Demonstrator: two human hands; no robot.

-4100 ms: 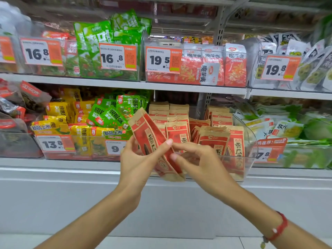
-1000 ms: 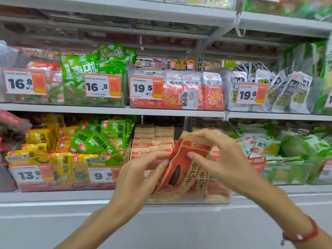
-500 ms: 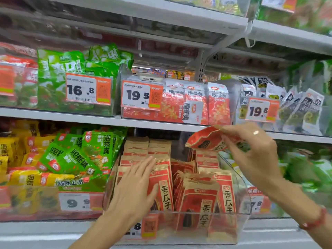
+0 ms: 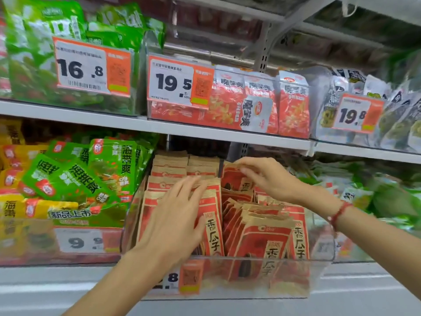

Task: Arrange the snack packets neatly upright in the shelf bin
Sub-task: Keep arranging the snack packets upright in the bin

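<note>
Red and tan snack packets stand in rows inside a clear shelf bin on the lower shelf. My left hand lies flat with straight fingers against the front of the left row, pressing it back. My right hand reaches to the back of the right row and pinches the top edge of one red packet, which stands upright behind the others. The right row's front packets lean forward and left.
Green and yellow packets fill the bin to the left. The upper shelf sits close above the hands, with price tags 16.8, 19.5 and 19.8. Green bags lie in the blurred bin to the right.
My right hand has lowered the red packet from above the bin into the back of the right row. My left hand stays pressed on the left row. The camera has moved closer.
</note>
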